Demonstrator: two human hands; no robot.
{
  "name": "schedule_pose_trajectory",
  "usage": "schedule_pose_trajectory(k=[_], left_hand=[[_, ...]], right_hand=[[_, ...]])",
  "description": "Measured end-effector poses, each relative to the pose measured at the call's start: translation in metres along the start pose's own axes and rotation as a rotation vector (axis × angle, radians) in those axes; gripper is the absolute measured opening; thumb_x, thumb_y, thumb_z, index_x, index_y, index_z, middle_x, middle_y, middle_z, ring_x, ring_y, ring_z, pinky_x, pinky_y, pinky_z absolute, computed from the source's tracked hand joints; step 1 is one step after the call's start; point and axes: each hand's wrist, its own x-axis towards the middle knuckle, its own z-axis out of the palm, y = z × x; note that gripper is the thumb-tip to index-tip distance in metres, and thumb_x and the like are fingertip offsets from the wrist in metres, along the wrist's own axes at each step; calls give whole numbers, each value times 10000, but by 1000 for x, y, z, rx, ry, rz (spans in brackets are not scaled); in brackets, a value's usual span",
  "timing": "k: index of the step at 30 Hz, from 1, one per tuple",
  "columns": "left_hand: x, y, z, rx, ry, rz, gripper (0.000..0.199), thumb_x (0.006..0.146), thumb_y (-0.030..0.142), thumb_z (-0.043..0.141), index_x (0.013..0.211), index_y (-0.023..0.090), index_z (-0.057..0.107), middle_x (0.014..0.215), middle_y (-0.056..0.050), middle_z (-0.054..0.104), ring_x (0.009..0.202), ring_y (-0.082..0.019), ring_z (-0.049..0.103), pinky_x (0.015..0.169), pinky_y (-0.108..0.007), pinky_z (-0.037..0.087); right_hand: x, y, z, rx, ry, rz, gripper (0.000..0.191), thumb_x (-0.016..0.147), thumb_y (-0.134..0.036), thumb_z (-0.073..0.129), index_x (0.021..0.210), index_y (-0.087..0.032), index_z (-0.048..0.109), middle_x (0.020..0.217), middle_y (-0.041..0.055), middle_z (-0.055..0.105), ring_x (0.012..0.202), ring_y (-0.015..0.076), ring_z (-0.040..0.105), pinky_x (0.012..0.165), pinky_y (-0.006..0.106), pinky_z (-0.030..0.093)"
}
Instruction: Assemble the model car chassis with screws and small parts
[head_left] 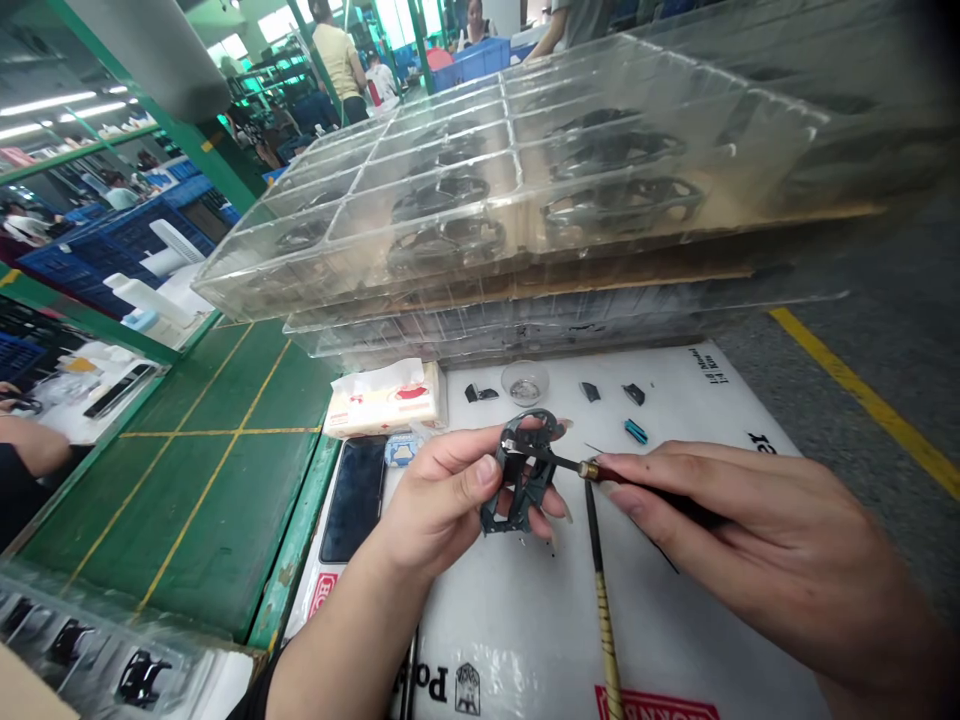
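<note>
My left hand (457, 490) is closed round a dark grey plastic frame (517, 490) with cut-out openings, thumb on its near side and fingers behind. In my right hand (757, 540) I grip a slim dark tool (555, 458) with a brass collar. Its narrow end reaches across the upper part of the frame; whether the tip touches it I cannot tell. A yellow-wrapped brush-like tool (604, 610) lies on the white sheet below. Beyond the hands are small dark plastic pieces (634, 394), a blue-and-black piece (635, 431) and a round clear dish (525, 383).
Stacked clear trays (450, 290) with dark parts stand across the back. To the left are a tissue pack (386, 395), a phone (352, 500) and a green work surface (195, 450). Another tray (180, 680) holds dark parts at lower left. Other people are farther off.
</note>
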Motion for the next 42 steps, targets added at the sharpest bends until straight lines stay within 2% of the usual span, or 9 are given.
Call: schedule_pose_trajectory(k=[5, 10, 15, 21, 26, 32, 36, 42], left_hand=[[1, -2, 1, 102, 72, 49, 477, 1074, 484, 888, 1471, 220, 874, 1099, -164, 897, 924, -260, 863, 845, -376, 717], [3, -8, -1, 205, 152, 116, 573, 1078, 484, 893, 1582, 227, 806, 1137, -161, 912, 959, -266, 880, 942, -411, 709], [4, -15, -4, 202, 162, 180, 561, 1074, 445, 909, 1593, 263, 801, 1194, -155, 922, 987, -249, 888, 990, -402, 701], [3, -15, -2, 199, 130, 179, 535, 1118, 439, 851, 1608, 233, 787, 1174, -153, 921, 1006, -249, 887, 999, -399, 704], [2, -12, 5, 92, 66, 118, 481, 1130, 459, 825, 1555, 235, 821, 1143, -141, 909, 1005, -255, 888, 951, -395, 731], [3, -12, 8, 34, 58, 104, 479, 1136, 455, 811, 1538, 196, 822, 1120, -151, 897, 976, -254, 889, 903, -385, 740], [0, -16, 6, 139, 59, 154, 484, 1166, 442, 772, 1603, 235, 786, 1147, -141, 903, 1016, -237, 878, 967, -383, 727], [-2, -26, -4, 364, 181, 306, 520, 1161, 384, 779, 1672, 298, 737, 1310, -127, 880, 1108, -256, 859, 1080, -437, 700]], right_hand=[[-1, 1, 1, -63, 3, -18, 168, 1171, -234, 756, 1299, -291, 849, 1061, 3, 914, 825, 179, 879, 695, 290, 678], [-1, -3, 6, -119, 21, -13, 149, 1188, -240, 719, 1281, -272, 832, 1140, 19, 923, 907, 203, 900, 782, 308, 711], [-3, -6, 11, -99, 27, 4, 216, 1181, -204, 714, 1345, -279, 833, 1157, 14, 921, 912, 199, 892, 859, 308, 729], [-2, -4, 5, -67, 7, -5, 216, 1160, -207, 738, 1329, -285, 848, 1108, 30, 920, 871, 228, 897, 708, 322, 712], [0, -2, -1, -59, -18, -7, 187, 1168, -252, 742, 1309, -307, 852, 1074, 13, 921, 850, 230, 897, 699, 336, 715], [-1, -2, -2, -68, -24, -33, 190, 1180, -239, 730, 1333, -292, 827, 1066, 20, 917, 817, 211, 888, 652, 317, 677], [-3, -3, -4, -76, -10, -52, 192, 1178, -227, 738, 1342, -281, 820, 1080, 24, 916, 840, 210, 893, 679, 303, 685], [0, -3, 1, -81, -43, -13, 217, 1200, -266, 685, 1351, -291, 839, 1113, 32, 915, 897, 239, 903, 698, 316, 713]])
